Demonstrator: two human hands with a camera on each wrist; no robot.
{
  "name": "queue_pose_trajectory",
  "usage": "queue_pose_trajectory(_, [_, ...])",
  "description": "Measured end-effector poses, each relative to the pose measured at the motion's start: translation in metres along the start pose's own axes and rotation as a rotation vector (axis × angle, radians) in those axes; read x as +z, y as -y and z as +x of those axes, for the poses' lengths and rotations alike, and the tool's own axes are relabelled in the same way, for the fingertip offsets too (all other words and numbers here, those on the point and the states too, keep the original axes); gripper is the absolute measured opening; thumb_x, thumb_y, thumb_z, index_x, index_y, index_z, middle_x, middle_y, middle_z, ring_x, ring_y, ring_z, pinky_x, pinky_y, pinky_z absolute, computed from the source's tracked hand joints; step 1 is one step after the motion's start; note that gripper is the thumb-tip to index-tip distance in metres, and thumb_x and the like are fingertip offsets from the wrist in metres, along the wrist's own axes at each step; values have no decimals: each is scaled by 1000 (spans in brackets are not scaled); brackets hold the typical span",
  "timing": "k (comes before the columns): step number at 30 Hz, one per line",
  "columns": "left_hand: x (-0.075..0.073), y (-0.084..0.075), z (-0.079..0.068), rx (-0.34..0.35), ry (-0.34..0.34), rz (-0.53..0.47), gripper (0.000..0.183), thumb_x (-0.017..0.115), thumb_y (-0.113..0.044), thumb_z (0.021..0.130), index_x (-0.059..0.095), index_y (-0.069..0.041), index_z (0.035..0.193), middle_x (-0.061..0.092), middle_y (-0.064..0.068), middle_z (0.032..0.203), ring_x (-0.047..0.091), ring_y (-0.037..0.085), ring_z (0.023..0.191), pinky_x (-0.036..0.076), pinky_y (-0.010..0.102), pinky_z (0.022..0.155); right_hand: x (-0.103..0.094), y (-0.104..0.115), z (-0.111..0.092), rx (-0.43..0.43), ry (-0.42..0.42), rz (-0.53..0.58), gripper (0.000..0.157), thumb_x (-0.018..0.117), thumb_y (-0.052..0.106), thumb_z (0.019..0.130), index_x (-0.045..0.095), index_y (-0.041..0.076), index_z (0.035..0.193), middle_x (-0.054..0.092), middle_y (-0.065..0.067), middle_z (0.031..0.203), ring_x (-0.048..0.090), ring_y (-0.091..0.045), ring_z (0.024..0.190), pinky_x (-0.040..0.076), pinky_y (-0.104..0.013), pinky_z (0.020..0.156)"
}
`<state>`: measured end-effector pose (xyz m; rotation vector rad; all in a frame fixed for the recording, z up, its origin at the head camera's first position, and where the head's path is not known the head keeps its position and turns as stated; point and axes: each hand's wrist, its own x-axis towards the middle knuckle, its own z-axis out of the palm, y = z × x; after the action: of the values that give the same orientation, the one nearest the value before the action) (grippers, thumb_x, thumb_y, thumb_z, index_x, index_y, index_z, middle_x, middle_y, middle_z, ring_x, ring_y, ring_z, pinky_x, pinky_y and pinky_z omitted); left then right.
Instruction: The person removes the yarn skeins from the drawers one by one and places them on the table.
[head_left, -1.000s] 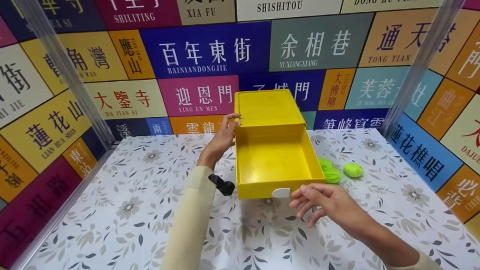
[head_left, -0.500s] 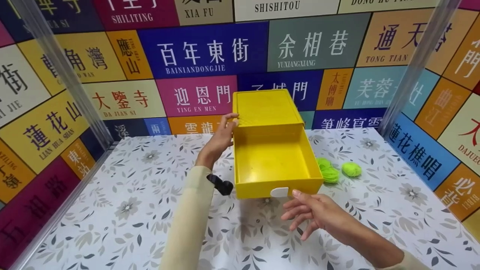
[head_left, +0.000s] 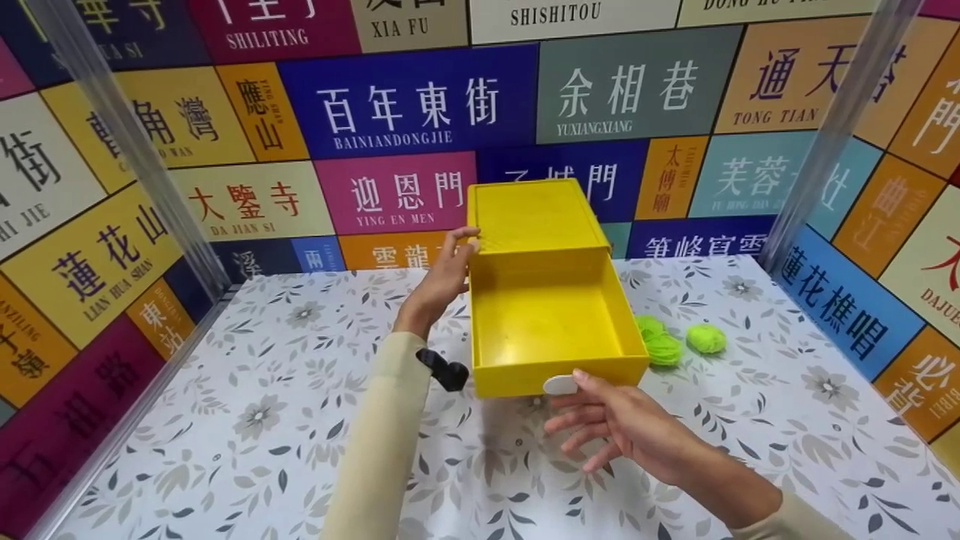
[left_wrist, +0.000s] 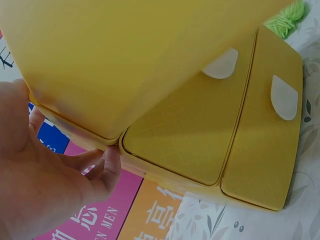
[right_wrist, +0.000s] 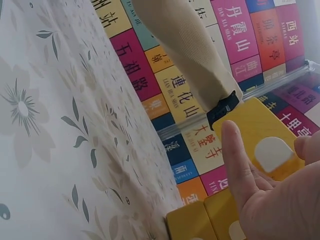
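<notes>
A yellow plastic drawer cabinet (head_left: 532,217) stands at the back of the table, its top drawer (head_left: 510,381) pulled far out and bare inside. My left hand (head_left: 442,277) holds the cabinet's left side, with bent fingers at the upper edge and a fingertip against the front edge in the left wrist view. Below the pulled-out drawer, that view shows a middle drawer (left_wrist: 185,130) and a bottom drawer (left_wrist: 260,150), both closed. My right hand (head_left: 630,424) is at the top drawer's white handle (head_left: 560,385), thumb by its right end, the other fingers loosely spread beneath.
Bright green yarn (head_left: 660,343) lies against the cabinet's right side, partly hidden, with a small yarn ball (head_left: 706,340) beside it. A leaf-patterned cloth (head_left: 262,420) covers the table. Colourful sign-printed panels (head_left: 409,105) and clear corner posts (head_left: 840,127) enclose the back and sides.
My right hand has moved left along the drawer front, from its right part to the white handle. The left hand, cabinet and yarn stay as they were.
</notes>
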<state>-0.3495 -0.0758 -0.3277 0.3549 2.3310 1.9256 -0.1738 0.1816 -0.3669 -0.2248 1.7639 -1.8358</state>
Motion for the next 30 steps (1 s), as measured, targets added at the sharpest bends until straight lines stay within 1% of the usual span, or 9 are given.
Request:
queue_pose_trajectory(6, [1, 0, -1, 6, 0, -13, 37, 35, -35, 108, 32, -25, 144, 39, 10, 152, 45, 33, 140, 38, 56, 116, 4, 1, 2, -45, -15, 22, 63, 47, 48, 104, 55, -6, 133, 77, -5, 106, 72, -13, 80, 61, -29, 64])
queue_pose_trajectory(12, [1, 0, 0, -2, 7, 3, 37, 34, -35, 108, 32, -25, 144, 38, 11, 153, 44, 34, 141, 37, 57, 116, 7, 2, 2, -52, -47, 28, 59, 48, 46, 103, 59, -5, 130, 77, -4, 104, 71, -13, 79, 61, -27, 63])
queue_pose_trajectory(20, [-1, 0, 0, -25, -11, 11, 36, 34, -35, 108, 33, -27, 143, 38, 10, 154, 44, 32, 141, 39, 56, 115, 8, 7, 8, -53, -58, 66, 56, 51, 45, 103, 62, -5, 126, 77, -3, 100, 71, -12, 78, 61, -26, 64])
queue_pose_trajectory(30, [-2, 0, -1, -12, 7, 12, 37, 34, -38, 108, 33, -27, 143, 35, 10, 156, 40, 33, 143, 35, 58, 116, 6, 15, 20, -55, -100, 89, 55, 53, 46, 102, 62, -2, 126, 77, -2, 95, 71, -12, 76, 60, -25, 63])
